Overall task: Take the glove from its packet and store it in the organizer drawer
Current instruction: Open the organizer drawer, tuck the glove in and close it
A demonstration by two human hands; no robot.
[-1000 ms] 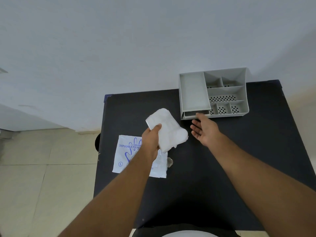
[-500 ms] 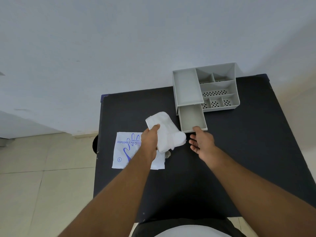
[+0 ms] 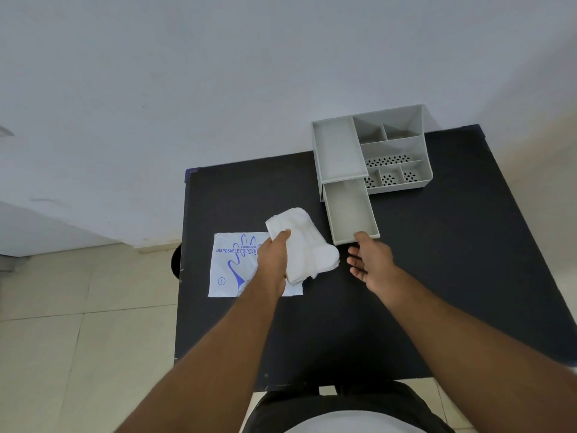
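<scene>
White folded glove (image 3: pixel 301 243) sits mid-frame, gripped in the left hand (image 3: pixel 273 260) above its packet (image 3: pixel 229 267). The right hand (image 3: pixel 370 260), open and empty, touches the pulled-out drawer (image 3: pixel 349 210); lower the glove in flat, compressed.

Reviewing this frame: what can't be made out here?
Head view only:
- Packet print: right part covered by the left hand and glove.
- Drawer rear: under the organizer tray.
- Right hand contact with the drawer front: unclear.
</scene>
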